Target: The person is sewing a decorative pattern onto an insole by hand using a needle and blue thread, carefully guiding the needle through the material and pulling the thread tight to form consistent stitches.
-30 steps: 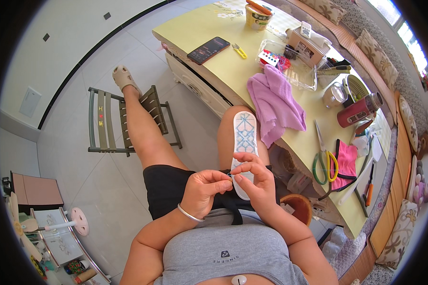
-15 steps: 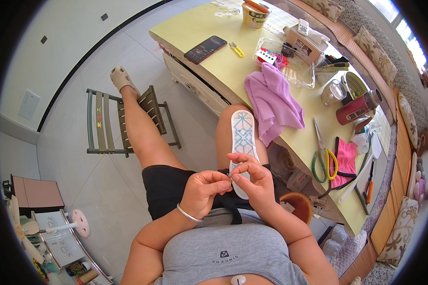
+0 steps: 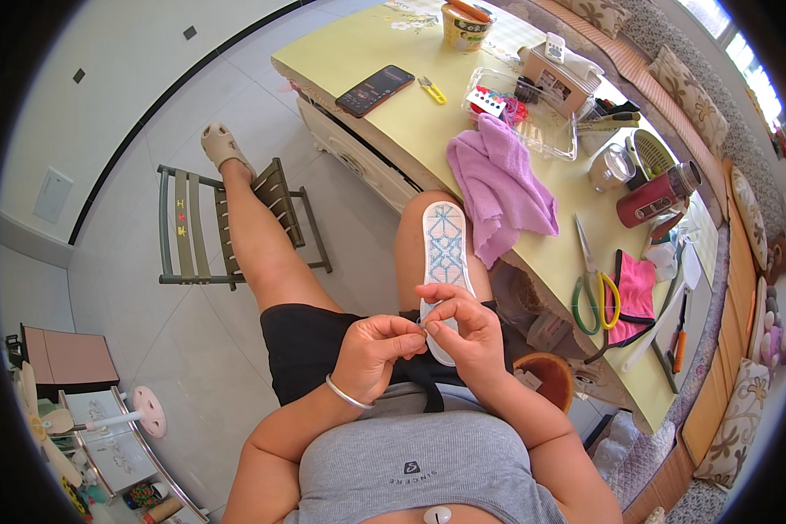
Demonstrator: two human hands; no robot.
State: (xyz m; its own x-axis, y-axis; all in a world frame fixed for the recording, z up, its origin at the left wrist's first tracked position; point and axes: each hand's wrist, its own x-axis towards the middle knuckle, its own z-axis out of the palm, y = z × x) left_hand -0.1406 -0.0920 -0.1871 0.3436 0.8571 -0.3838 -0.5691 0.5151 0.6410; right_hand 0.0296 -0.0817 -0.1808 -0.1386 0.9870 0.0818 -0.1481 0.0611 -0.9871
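Observation:
A white insole (image 3: pixel 445 242) with blue cross-stitch lines lies along my right thigh, its lower end partly behind my fingers. Above my lap, both hands meet fingertip to fingertip. My left hand (image 3: pixel 377 342), with a silver bangle at the wrist, is closed in a pinch of thumb and forefinger. My right hand (image 3: pixel 459 323) also pinches with thumb and forefinger, over the insole's lower half. Whatever sits between the fingertips is too small to make out.
On the yellow-topped table (image 3: pixel 358 57) to the right are a purple towel (image 3: pixel 502 188), scissors (image 3: pixel 595 293), a phone (image 3: pixel 375 91), yellow thread snips (image 3: pixel 431 90), a clear plastic box (image 3: pixel 550 140) and a maroon bottle (image 3: pixel 655 197). My left leg rests across a folding chair (image 3: pixel 196 227).

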